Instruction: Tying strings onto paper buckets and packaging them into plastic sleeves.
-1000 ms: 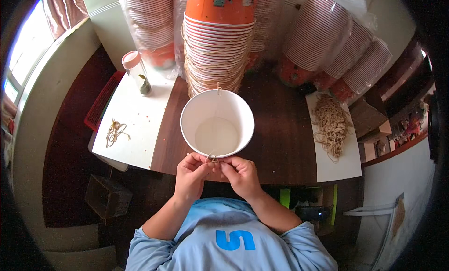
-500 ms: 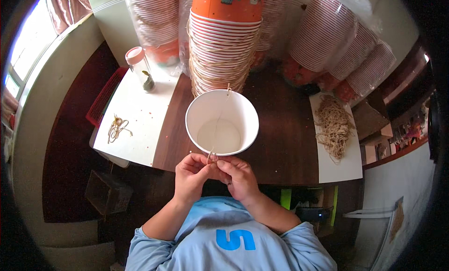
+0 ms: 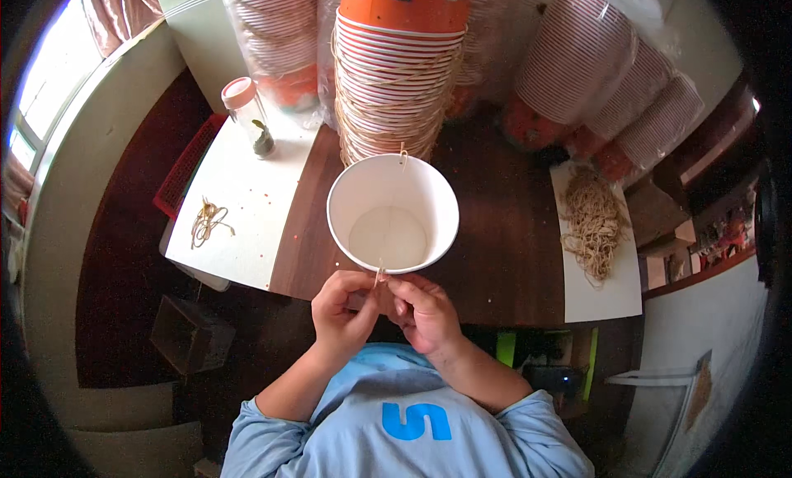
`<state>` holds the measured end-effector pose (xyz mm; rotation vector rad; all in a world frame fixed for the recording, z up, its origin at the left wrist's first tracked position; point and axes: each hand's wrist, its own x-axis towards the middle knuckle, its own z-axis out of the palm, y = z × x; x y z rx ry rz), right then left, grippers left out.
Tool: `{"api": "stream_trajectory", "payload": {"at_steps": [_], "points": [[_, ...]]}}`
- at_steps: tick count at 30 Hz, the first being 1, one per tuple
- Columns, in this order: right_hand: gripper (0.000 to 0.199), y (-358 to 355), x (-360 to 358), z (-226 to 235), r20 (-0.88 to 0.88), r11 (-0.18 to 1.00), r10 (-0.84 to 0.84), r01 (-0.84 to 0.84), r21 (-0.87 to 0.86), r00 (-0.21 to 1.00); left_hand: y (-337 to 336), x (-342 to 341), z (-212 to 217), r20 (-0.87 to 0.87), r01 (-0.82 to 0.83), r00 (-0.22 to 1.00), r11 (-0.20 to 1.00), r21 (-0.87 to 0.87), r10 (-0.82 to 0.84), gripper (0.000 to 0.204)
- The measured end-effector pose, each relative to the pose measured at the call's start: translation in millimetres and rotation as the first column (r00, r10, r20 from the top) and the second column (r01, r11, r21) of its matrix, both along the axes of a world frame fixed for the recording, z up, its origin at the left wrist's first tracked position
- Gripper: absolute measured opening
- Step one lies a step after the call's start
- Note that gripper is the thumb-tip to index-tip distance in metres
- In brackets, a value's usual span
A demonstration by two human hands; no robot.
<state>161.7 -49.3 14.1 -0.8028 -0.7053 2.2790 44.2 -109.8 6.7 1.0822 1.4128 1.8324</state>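
Note:
A white paper cup (image 3: 393,210) stands upright on the dark wooden table (image 3: 503,255), its empty inside facing me. A thin tan string runs over its near rim, and a small string loop (image 3: 403,155) shows at the far rim. My left hand (image 3: 342,309) and my right hand (image 3: 422,310) meet just below the near rim. Both pinch the string end (image 3: 379,273) between their fingertips.
A tall stack of red-striped cups (image 3: 394,82) with string handles stands right behind the cup. Bagged cup stacks (image 3: 594,74) lie at the back. A pile of tan strings (image 3: 591,221) rests on white paper at right. A lidded jar (image 3: 247,115) and loose strings (image 3: 206,222) sit on the white board at left.
My view has shifted a little, so the cup sits slightly higher and to the right. My hands stay pinched together at the cup's near rim, with small finger movement.

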Motion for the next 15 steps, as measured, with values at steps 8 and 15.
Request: {"api": "stream_trajectory", "payload": {"at_steps": [8, 15], "points": [[0.017, -1.4, 3.4, 0.2, -0.018, 1.000, 0.021, -0.021, 0.020, 1.000, 4.6, -3.3, 3.9, -0.549, -0.098, 0.814, 0.976, 0.194, 0.191, 0.020], [0.018, -2.6, 5.3, -4.0, -0.014, 0.999, 0.012, -0.011, 0.047, 1.000, 4.8, -4.9, 1.0, -0.592, -0.117, 0.775, 0.971, 0.209, 0.221, 0.019]]}}
